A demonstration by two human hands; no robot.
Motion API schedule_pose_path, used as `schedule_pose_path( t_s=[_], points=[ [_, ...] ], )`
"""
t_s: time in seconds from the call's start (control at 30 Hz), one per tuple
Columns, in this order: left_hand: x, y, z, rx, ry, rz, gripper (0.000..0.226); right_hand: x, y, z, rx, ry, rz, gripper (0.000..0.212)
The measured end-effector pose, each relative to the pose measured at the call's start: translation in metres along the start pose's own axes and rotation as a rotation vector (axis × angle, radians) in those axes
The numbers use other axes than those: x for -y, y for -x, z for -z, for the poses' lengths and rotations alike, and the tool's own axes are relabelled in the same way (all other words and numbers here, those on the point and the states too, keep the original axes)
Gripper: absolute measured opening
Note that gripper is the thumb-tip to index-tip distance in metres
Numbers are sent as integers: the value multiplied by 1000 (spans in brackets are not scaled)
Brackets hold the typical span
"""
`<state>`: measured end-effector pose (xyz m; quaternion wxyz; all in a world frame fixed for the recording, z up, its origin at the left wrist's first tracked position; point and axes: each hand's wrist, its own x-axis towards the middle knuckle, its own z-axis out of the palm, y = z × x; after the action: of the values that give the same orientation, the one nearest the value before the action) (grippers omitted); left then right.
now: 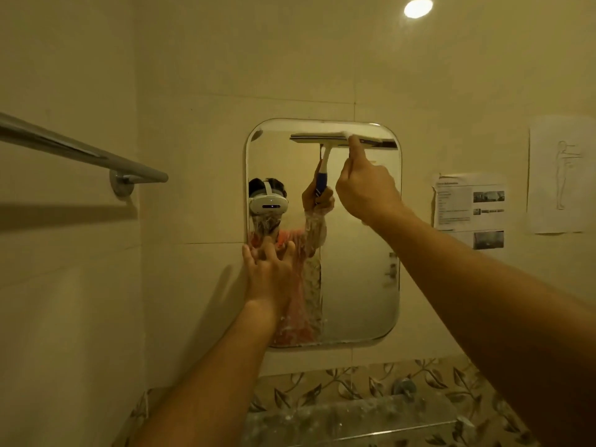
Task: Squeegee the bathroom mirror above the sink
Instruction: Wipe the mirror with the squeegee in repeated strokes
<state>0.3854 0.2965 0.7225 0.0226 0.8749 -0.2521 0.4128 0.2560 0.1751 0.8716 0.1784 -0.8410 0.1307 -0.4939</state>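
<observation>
A rounded rectangular mirror (pixel 358 285) hangs on the tiled wall. My right hand (pixel 366 188) grips the handle of a white squeegee (pixel 322 136), whose blade lies flat across the mirror's top right. The handle itself is hidden behind my hand; its blue and white reflection shows in the glass. My left hand (pixel 267 272) rests with spread fingers on the mirror's left edge, about halfway down. Soapy streaks cover the lower left strip of the glass, while the right part looks mostly smooth.
A chrome towel rail (pixel 80 150) juts from the left wall. Two paper sheets (pixel 471 208) are stuck to the wall right of the mirror. Below runs a leaf-patterned tile band (pixel 354 385) and a small glass shelf (pixel 354 417).
</observation>
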Motion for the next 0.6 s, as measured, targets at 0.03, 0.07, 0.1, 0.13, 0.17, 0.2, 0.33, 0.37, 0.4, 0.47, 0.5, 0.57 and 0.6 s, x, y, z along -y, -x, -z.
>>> schedule_pose_path(
  t_s=[0.03,0.07,0.1,0.13,0.17,0.2,0.33,0.37,0.4,0.47,0.5,0.57,0.6],
  points=[
    [0,0,0,8,8,6,80,-5,9,-4,-2,7,7,66],
    [0,-1,0,21,23,12,86,-10,19,-8,-9,13,16,67],
    [0,-2,1,38,35,15,90,-15,29,-12,-14,18,22,68],
    [0,-3,2,53,35,18,92,-20,39,-16,-14,22,25,69],
    [-1,-3,2,60,26,20,92,-24,48,-20,-10,30,23,68],
    [-1,-3,2,57,16,21,91,-29,57,-24,-4,42,14,67],
    [-1,1,0,2,10,18,81,-44,91,-35,26,65,-45,66],
    [-1,1,0,-3,8,18,79,-47,99,-38,33,67,-49,67],
    [-1,1,-1,0,2,16,78,-50,107,-41,45,68,-53,68],
    [-1,0,-1,10,-4,16,78,-57,122,-46,72,70,-78,67],
    [-1,0,-1,12,-1,18,79,-60,129,-48,82,69,-94,66],
    [-1,0,-2,11,11,25,80,-65,140,-52,103,68,-118,67],
    [-1,0,-3,8,14,24,80,-67,146,-54,113,70,-124,68]
  ],
)
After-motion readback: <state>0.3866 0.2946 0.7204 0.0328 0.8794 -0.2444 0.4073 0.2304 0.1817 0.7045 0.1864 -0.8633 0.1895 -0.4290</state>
